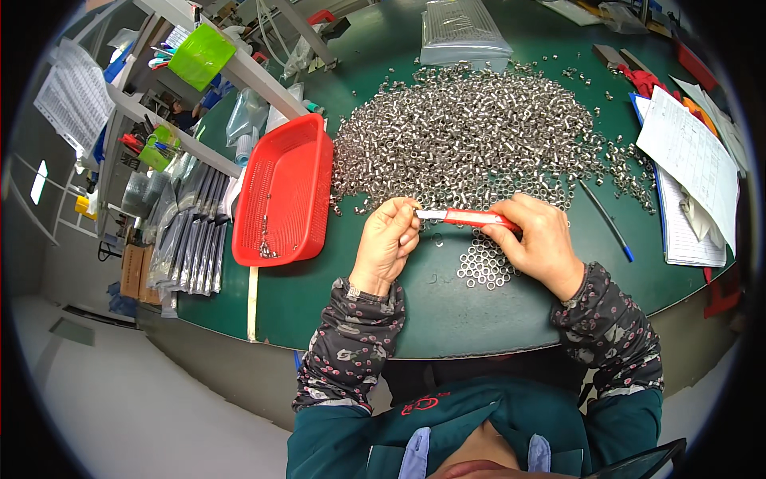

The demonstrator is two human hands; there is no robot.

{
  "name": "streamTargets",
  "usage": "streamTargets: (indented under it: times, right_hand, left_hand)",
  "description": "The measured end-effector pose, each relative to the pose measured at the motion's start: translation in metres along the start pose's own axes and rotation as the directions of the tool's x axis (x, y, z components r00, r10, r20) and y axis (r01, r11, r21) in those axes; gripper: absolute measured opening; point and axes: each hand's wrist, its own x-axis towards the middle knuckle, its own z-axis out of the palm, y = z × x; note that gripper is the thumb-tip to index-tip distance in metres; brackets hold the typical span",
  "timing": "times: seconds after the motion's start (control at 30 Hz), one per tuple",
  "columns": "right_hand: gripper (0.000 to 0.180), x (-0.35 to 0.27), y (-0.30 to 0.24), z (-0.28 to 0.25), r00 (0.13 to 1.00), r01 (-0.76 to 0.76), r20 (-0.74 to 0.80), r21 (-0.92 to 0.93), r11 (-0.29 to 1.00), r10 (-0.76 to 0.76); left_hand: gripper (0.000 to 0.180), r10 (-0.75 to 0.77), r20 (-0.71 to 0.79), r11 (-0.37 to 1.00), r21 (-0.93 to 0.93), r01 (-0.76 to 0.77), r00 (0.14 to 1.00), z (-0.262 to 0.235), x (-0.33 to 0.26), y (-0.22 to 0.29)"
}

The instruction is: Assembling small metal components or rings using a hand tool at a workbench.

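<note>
My right hand grips a red utility knife whose blade points left. The blade's tip meets the pinched fingertips of my left hand. Whatever small piece those left fingers hold is mostly hidden. Behind both hands spreads a large heap of small metal rings. A flat cluster of loose rings lies below the knife, near my right hand. To the left stands a red perforated plastic basket, with a few small metal pieces at its near end.
Everything lies on a green tabletop. A blue pen and papers on a clipboard are at the right. A clear plastic box stands behind the heap. Stacked bagged parts and a rack with a green holder are left.
</note>
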Motion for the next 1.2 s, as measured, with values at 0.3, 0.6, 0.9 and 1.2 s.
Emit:
streamTargets:
  times: [0.3,0.6,0.9,1.2]
  right_hand:
    - [0.018,0.000,0.001,0.001,0.994,0.093,-0.043,-0.103,0.990,-0.097]
    - [0.019,0.001,-0.001,0.000,0.983,0.158,-0.064,-0.159,0.974,-0.170]
    - [0.018,0.003,0.001,-0.006,0.985,0.174,-0.006,-0.057,0.983,-0.175]
    - [0.021,0.001,-0.002,-0.005,0.924,0.348,0.230,-0.183,0.920,-0.304]
  left_hand:
    - [0.013,-0.003,-0.010,1.000,-0.006,0.003,1.000,-0.002,0.001,-0.001]
    - [0.014,-0.040,-0.054,0.999,0.008,0.041,0.998,0.000,0.001,0.000]
    - [0.023,-0.078,-0.098,0.997,-0.027,0.076,0.992,-0.002,0.002,0.004]
    - [0.027,-0.131,-0.090,0.986,-0.113,0.120,0.987,-0.008,0.003,0.006]
